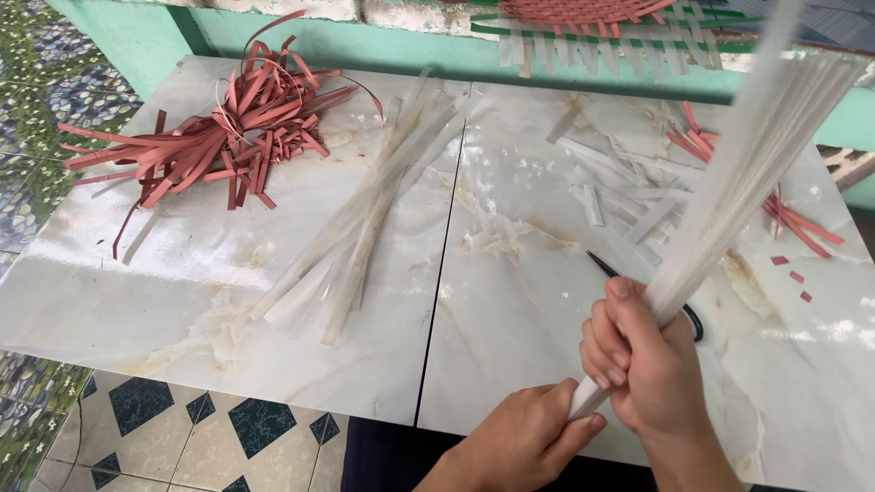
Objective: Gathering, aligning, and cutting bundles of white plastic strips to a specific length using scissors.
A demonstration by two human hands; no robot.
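- a bundle of white strips (729, 200) is held in both hands above the right half of a marble table (228, 273), at the near edge.
- the bundle's long axis runs on a diagonal: its bottom end sits low by the hands, and the far end rises up and to the right, out toward the picture's top right corner.
- the strips are gathered tight at the bottom end and fan slightly wider toward the top, which is blurred.
- the right hand (643, 360) is wrapped closed around the bundle near its bottom end, fingers curled over the strips.
- the left hand (529, 433) is closed on the very tip of the bundle, just below the right hand, thumb pressed against it.
- black scissors (638, 287) lie on the table just behind the right hand, partly hidden by it.
- a loose sheaf of white strips (365, 219) lies flat at the table's middle, slanting the same way.
- a tangle of red strips (228, 137) sits at the far left.
- short white offcuts (620, 191) and some red pieces (793, 219) are scattered at right.
- a woven red-and-white piece (583, 23) rests on the green ledge beyond.
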